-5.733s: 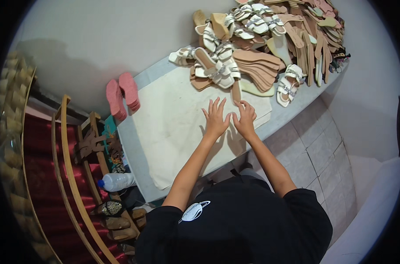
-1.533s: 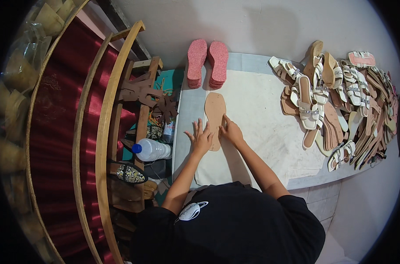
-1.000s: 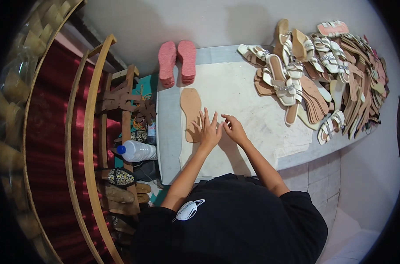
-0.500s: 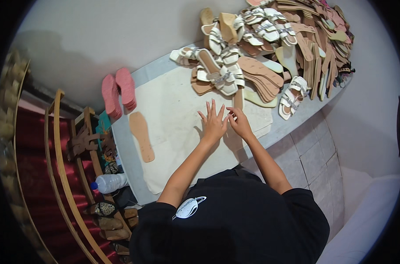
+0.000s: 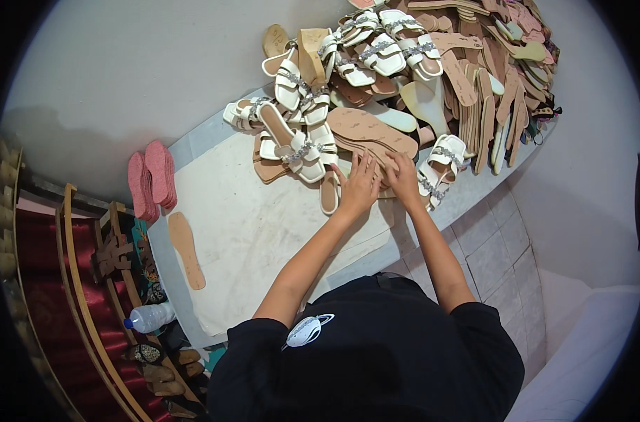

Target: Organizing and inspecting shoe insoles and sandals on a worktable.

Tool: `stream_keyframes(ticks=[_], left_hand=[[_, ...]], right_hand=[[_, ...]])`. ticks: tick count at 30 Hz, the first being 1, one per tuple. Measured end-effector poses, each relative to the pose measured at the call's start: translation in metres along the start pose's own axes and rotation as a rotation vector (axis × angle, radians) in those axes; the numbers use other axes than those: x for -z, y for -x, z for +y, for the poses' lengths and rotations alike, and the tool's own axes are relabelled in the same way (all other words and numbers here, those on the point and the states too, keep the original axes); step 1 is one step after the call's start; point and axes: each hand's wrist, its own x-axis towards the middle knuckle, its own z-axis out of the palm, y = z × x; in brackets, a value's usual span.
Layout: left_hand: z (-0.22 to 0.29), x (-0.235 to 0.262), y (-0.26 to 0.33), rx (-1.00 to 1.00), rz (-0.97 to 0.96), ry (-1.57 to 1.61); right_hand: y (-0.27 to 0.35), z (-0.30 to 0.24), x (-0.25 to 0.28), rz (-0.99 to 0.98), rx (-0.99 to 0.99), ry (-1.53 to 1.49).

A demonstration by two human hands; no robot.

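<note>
A stack of tan insoles (image 5: 370,131) lies on the table in front of me. My left hand (image 5: 360,190) reaches over its near end, fingers stretched and a little apart. Close beside it on the right, my right hand (image 5: 404,183) touches the same end with its fingers bent; neither hand has lifted an insole. The undersides of the fingers are hidden. Left of my left hand, a white strapped sandal (image 5: 308,163) lies on the sandal pile, with a tan-soled piece (image 5: 329,193) below it. Another white sandal (image 5: 443,165) sits just right of my right hand.
More white sandals (image 5: 383,53) and a large heap of insoles (image 5: 485,105) fill the back right. Pink soles (image 5: 151,179) and a single tan insole (image 5: 186,250) lie at the table's left. Beside the table are a water bottle (image 5: 149,318) and a wooden rack (image 5: 87,281).
My hands have moved right, from above the pale sheet onto the near end of the insole stack. The view has shifted to the right, so the table's things appear farther left.
</note>
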Motion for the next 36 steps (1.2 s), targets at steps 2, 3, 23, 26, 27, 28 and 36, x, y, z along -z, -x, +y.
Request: stream_keyframes(ticks=[2, 3, 23, 26, 27, 28, 36], left_hand=[[0.003, -0.011, -0.012, -0.081, 0.059, -0.051], [0.006, -0.015, -0.019, -0.093, 0.078, -0.048], [0.015, -0.021, -0.032, -0.050, 0.089, -0.089], [0.014, -0.016, -0.026, -0.029, 0.085, -0.067], [0.012, -0.016, -0.024, -0.027, 0.086, -0.067], [0.011, -0.016, -0.022, -0.027, 0.100, -0.072], [0.009, -0.011, -0.020, -0.019, 0.153, -0.039]], right_hand=[[-0.016, 0.012, 0.005, -0.033, -0.015, -0.018], [-0.023, 0.021, 0.005, -0.042, 0.009, 0.035], [-0.039, 0.052, 0.027, -0.140, 0.111, 0.304], [-0.032, 0.046, 0.026, -0.115, 0.125, 0.292], [-0.030, 0.043, 0.026, -0.120, 0.132, 0.295], [-0.029, 0.040, 0.026, -0.121, 0.134, 0.294], [-0.035, 0.021, 0.035, 0.023, 0.159, 0.176]])
